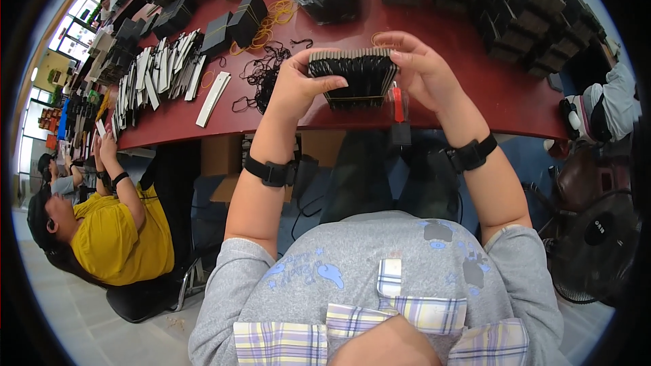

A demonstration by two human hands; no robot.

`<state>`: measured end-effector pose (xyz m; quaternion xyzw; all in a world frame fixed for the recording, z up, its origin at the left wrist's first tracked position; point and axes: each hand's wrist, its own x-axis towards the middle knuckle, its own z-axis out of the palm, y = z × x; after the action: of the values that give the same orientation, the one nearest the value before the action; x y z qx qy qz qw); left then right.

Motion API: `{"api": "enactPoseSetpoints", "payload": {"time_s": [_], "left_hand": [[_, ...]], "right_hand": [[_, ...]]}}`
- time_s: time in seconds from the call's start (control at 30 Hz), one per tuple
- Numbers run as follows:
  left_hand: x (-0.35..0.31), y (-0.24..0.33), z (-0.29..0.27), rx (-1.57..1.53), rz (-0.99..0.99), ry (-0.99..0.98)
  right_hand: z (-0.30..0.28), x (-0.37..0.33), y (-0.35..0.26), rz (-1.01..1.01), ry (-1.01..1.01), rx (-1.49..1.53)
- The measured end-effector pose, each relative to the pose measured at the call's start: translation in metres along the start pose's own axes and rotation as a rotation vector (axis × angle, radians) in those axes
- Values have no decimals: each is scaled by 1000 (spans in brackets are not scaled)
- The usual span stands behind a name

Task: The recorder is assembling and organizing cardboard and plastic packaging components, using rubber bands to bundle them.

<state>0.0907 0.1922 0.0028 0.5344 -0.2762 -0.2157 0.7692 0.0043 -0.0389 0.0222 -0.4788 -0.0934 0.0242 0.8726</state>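
Observation:
A bundle of thin black cards [359,85] with pale grey top edges is held upright above the near edge of the red table. Black cords seem to run across its face. My left hand [302,81] is closed on its left end, thumb lying over the front. At the right end, my right hand [424,71] pinches the top corner with thumb and fingers, its forefinger curved behind. What looks like a thin yellow rubber band [381,35] shows by those fingertips. Just below my right hand, a red-handled item [397,103] sits at the table edge, with a black block [401,134] beneath it.
Black cords [261,74] lie tangled on the red table [461,88], left of my hands, near yellow rubber bands [277,17] and white strips [213,99]. A bagged bin [332,0] and dark stacks [529,17] stand behind. A co-worker in yellow [122,230] sits left; a fan [597,244] stands right.

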Motion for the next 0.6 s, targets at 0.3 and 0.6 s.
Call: {"api": "enactPoseSetpoints", "payload": {"time_s": [0.3,0.6], "left_hand": [[-7,-15,-2,185,-49,-29],[-9,-29,-16,341,-124,-62]], "right_hand": [[-8,-13,15,3,-33,-189],[-20,-7,27,18,-121,-689]]}}
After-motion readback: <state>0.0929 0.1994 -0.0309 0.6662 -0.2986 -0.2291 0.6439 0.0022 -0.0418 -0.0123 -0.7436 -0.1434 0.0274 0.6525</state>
